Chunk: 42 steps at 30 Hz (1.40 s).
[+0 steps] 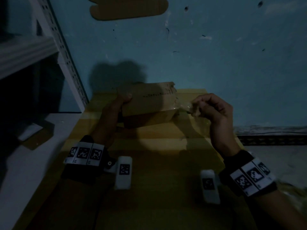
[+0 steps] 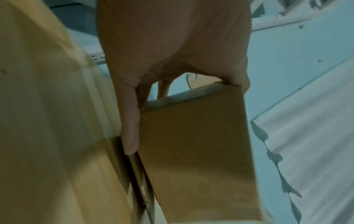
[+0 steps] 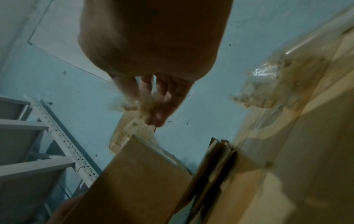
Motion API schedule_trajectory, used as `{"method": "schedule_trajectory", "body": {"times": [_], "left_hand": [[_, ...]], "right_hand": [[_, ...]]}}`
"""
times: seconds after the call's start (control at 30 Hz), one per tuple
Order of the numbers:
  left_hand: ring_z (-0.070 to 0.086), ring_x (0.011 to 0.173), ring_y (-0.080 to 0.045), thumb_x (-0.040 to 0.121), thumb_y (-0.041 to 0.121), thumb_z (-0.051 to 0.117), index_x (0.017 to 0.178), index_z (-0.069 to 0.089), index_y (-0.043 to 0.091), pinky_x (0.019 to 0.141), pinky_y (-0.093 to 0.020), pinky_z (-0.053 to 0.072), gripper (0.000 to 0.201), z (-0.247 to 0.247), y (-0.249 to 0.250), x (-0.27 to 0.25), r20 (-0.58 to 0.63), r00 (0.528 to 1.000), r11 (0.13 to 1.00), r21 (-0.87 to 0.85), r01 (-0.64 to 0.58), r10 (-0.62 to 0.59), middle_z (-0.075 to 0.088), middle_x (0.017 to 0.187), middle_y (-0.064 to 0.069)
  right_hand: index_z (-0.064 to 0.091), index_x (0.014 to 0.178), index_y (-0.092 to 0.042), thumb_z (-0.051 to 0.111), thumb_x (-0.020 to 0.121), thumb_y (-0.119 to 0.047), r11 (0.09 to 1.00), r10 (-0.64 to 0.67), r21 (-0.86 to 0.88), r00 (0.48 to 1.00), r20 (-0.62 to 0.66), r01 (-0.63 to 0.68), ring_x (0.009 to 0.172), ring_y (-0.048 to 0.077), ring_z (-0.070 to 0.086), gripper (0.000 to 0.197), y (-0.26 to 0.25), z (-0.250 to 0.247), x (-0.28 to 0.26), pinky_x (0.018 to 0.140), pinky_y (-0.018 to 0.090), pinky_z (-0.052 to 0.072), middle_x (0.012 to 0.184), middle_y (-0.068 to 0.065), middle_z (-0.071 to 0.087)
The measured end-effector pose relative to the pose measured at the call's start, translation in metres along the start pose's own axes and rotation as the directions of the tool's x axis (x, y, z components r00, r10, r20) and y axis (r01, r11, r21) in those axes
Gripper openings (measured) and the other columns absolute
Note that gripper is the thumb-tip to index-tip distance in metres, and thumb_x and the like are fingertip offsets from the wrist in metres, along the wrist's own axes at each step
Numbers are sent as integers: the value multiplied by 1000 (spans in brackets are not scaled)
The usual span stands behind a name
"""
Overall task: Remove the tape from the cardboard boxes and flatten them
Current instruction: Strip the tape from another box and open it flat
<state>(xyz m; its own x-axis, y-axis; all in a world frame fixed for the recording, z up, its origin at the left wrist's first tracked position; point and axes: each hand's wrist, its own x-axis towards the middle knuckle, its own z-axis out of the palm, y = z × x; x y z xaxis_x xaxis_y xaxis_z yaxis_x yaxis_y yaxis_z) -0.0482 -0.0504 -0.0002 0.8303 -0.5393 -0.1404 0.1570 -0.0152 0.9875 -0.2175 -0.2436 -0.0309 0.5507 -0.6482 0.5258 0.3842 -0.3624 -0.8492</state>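
A small brown cardboard box [image 1: 147, 103] is held up over a large yellow-brown box [image 1: 157, 146] that serves as the work surface. My left hand [image 1: 118, 103] grips the small box [image 2: 195, 151] at its left end, thumb on top and fingers underneath. My right hand [image 1: 214, 108] pinches a crumpled strip of clear tape [image 1: 191, 107] that still runs to the box's right end. In the right wrist view the fingertips [image 3: 153, 112] hold the tape [image 3: 124, 106] above the small box [image 3: 138, 174].
A white perforated metal shelf [image 1: 66, 63] stands at the left against the blue wall. A flat cardboard piece [image 1: 126, 9] lies at the top. A wad of removed clear tape [image 3: 268, 84] lies on the large box. A small card [image 1: 31, 133] rests on the white ledge.
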Motion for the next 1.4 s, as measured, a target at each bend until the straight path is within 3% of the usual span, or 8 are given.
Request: {"method": "schedule_trajectory", "body": {"times": [0.17, 0.33, 0.53, 0.63, 0.83, 0.97, 1.17, 1.4], "left_hand": [[67, 101, -28, 87, 53, 63, 107, 64, 32, 63, -41, 58, 29, -2, 1, 0, 30, 1000, 1000, 27, 4, -5, 68, 114, -6], [68, 94, -26, 89, 54, 57, 103, 63, 34, 64, -44, 59, 25, -1, 0, -1, 98, 994, 995, 85, 48, -56, 69, 106, -3], [66, 99, -36, 86, 67, 51, 105, 65, 33, 89, -65, 52, 42, 0, 3, -4, 139, 976, 977, 157, 148, -170, 68, 107, -13], [67, 100, -39, 82, 79, 42, 115, 66, 35, 83, -66, 54, 59, 1, 1, -6, 200, 965, 976, 173, 133, -167, 69, 112, -14], [72, 89, -27, 40, 100, 55, 114, 62, 39, 68, -53, 61, 96, -8, -6, -2, 364, 931, 964, 258, -61, -39, 70, 108, 2], [73, 81, -19, 33, 92, 69, 117, 55, 39, 58, -34, 59, 100, -9, -9, 3, 411, 908, 914, 331, -234, 83, 73, 100, 11], [69, 94, -5, 48, 90, 64, 106, 60, 50, 86, -41, 58, 71, -1, -16, 10, 280, 925, 794, 486, -366, 255, 71, 105, 18], [72, 97, -18, 30, 65, 92, 125, 58, 15, 72, -27, 59, 113, 6, -16, 8, 317, 923, 967, 58, -247, 217, 73, 112, -2]], "right_hand": [[65, 88, -8, 36, 104, -35, 992, 67, -110, 998, -22, -69, 91, 24, 67, 43, -2, 1, -1, 82, 37, 55, 94, 11, 69], [54, 91, -18, 81, 76, -55, 943, 121, -310, 993, -13, -120, 106, 6, 59, 49, 5, 2, -3, 85, 36, 53, 107, -5, 59], [52, 109, -9, 83, 74, -25, 989, 119, -94, 990, 78, -111, 100, 26, 71, 49, -3, 1, -3, 69, 30, 58, 113, 3, 74], [63, 123, -8, 80, 82, -15, 990, 106, -105, 991, 79, -98, 92, 14, 72, 44, -6, 4, -3, 70, 23, 57, 107, 1, 74], [71, 90, -5, 77, 87, -27, 996, 71, -51, 997, 33, -69, 76, 29, 63, 22, -3, 3, -1, 73, 43, 54, 85, 20, 69], [65, 79, -19, 67, 95, -12, 998, 48, -42, 999, 10, -47, 75, 11, 58, 18, -1, 0, 2, 73, 28, 48, 77, -10, 65], [60, 79, -16, 65, 94, -13, 997, 71, -20, 996, 56, -70, 74, 14, 51, 16, 0, -3, 3, 68, 21, 44, 78, -5, 60], [59, 79, -15, 63, 98, -8, 995, 68, -74, 992, 105, -60, 71, 8, 53, 20, -1, -1, 1, 69, 24, 43, 73, -11, 60]]}}
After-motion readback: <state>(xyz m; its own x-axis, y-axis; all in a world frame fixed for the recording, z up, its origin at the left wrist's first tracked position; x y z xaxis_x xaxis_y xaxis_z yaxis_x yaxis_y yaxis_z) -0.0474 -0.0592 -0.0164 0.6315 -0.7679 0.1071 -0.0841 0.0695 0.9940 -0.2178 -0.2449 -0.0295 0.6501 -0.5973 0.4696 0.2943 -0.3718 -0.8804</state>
